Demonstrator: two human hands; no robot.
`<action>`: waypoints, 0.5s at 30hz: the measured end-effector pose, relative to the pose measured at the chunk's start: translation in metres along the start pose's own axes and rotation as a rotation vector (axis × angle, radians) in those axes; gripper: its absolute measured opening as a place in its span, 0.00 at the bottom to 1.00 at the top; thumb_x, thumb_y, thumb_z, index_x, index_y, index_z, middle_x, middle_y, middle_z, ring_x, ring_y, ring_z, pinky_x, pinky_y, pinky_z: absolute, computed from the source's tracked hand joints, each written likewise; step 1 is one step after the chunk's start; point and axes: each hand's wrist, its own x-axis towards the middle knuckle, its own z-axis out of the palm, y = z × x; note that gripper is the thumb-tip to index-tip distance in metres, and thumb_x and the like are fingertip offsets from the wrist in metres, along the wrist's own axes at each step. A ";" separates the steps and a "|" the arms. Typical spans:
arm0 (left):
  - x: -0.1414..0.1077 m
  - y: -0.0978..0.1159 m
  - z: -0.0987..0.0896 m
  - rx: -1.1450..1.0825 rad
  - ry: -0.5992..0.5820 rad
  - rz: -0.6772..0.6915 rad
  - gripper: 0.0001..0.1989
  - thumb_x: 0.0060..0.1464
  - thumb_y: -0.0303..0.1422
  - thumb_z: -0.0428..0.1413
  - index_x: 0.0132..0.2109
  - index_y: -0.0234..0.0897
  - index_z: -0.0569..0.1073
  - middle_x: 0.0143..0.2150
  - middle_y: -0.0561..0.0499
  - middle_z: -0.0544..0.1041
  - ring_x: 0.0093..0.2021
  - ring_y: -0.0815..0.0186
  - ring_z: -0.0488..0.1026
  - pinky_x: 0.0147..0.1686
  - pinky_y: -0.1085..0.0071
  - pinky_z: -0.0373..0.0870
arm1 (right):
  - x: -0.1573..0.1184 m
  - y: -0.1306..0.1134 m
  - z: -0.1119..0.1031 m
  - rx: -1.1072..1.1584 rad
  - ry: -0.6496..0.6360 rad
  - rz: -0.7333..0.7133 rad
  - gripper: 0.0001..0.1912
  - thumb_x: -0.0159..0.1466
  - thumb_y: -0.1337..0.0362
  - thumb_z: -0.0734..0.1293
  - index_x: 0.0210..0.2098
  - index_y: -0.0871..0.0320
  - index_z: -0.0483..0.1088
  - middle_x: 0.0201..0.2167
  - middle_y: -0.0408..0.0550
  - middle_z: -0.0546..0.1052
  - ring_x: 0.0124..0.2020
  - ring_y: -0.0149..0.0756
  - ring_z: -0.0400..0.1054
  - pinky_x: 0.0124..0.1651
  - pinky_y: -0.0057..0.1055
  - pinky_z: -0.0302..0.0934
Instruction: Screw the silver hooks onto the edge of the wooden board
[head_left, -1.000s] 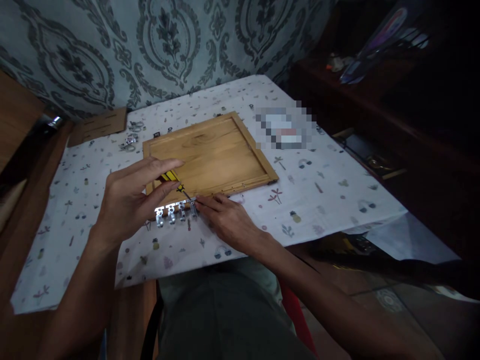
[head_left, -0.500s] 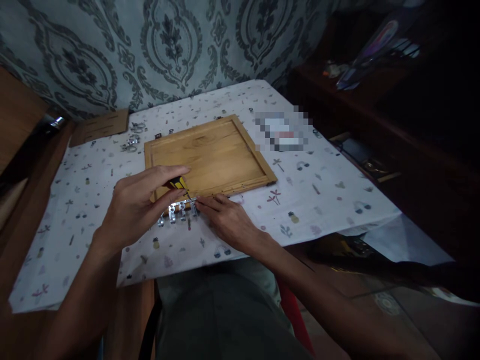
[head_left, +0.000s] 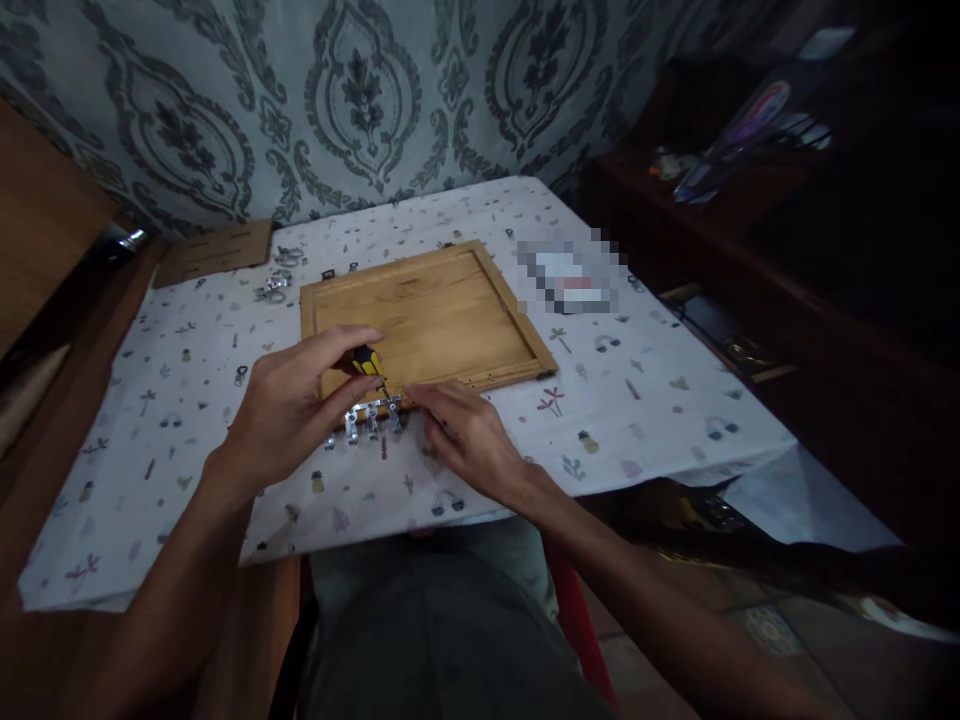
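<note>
My left hand (head_left: 292,390) is closed around a yellow-and-black screwdriver (head_left: 367,362). Its shaft slants down to a row of shiny metal clips (head_left: 373,418) along the near edge of a framed wooden panel (head_left: 420,318). The tip meets the rightmost clip, though contact is hard to make out. Just right of that clip, my right hand (head_left: 472,435) rests at the panel's edge, its index finger stretched out and apart from the thumb. Nothing shows in its fingers. The panel lies flat on a patterned white tablecloth (head_left: 495,460).
Loose metal clips (head_left: 276,283) lie behind the panel's left corner, near a piece of brown cardboard (head_left: 214,255). A blurred-out object (head_left: 574,280) is right of the panel. Beyond the table's right side is a dark shelf (head_left: 637,190); a patterned wall covering (head_left: 364,90) stands behind.
My right fingers have drawn back a little from the clip and opened. The screwdriver stands somewhat more upright in my left hand. The whole view has shifted slightly.
</note>
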 end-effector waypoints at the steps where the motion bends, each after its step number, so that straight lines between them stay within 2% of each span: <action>1: 0.000 0.001 0.000 0.003 0.006 -0.001 0.15 0.60 0.35 0.56 0.53 0.38 0.71 0.46 0.49 0.78 0.40 0.68 0.77 0.42 0.73 0.75 | 0.005 -0.003 -0.002 0.055 0.021 0.035 0.20 0.66 0.71 0.59 0.57 0.62 0.66 0.48 0.55 0.77 0.44 0.39 0.71 0.48 0.40 0.67; 4: -0.001 0.003 0.000 -0.003 0.018 0.014 0.13 0.60 0.34 0.55 0.51 0.37 0.71 0.44 0.50 0.78 0.40 0.69 0.76 0.40 0.74 0.74 | 0.025 -0.012 -0.005 0.271 0.003 0.135 0.28 0.66 0.65 0.63 0.64 0.57 0.55 0.50 0.51 0.76 0.29 0.29 0.68 0.38 0.32 0.67; 6: -0.001 0.003 0.000 -0.023 0.021 0.027 0.13 0.60 0.33 0.55 0.51 0.37 0.70 0.44 0.50 0.78 0.40 0.69 0.75 0.40 0.74 0.73 | 0.037 -0.016 -0.006 0.397 -0.019 0.138 0.32 0.65 0.64 0.64 0.66 0.58 0.52 0.48 0.50 0.76 0.28 0.27 0.65 0.35 0.29 0.65; 10: 0.002 0.005 0.002 -0.057 0.041 0.036 0.12 0.60 0.31 0.55 0.51 0.38 0.71 0.42 0.50 0.76 0.39 0.69 0.73 0.39 0.73 0.72 | 0.054 -0.018 -0.002 0.557 -0.107 0.133 0.33 0.64 0.66 0.63 0.66 0.57 0.50 0.37 0.43 0.74 0.27 0.27 0.63 0.32 0.26 0.62; 13: 0.001 0.009 0.002 -0.037 0.049 0.046 0.12 0.61 0.31 0.54 0.52 0.38 0.70 0.40 0.50 0.75 0.39 0.67 0.73 0.38 0.70 0.72 | 0.057 -0.018 0.000 0.558 -0.106 0.124 0.32 0.65 0.66 0.62 0.66 0.57 0.51 0.33 0.41 0.72 0.28 0.28 0.63 0.33 0.27 0.63; 15: -0.006 0.015 -0.003 0.011 0.109 0.019 0.14 0.61 0.31 0.54 0.54 0.39 0.68 0.41 0.49 0.74 0.40 0.66 0.72 0.40 0.68 0.72 | 0.057 -0.017 0.001 0.531 -0.102 0.114 0.30 0.65 0.66 0.61 0.66 0.57 0.52 0.33 0.41 0.71 0.30 0.29 0.64 0.34 0.28 0.64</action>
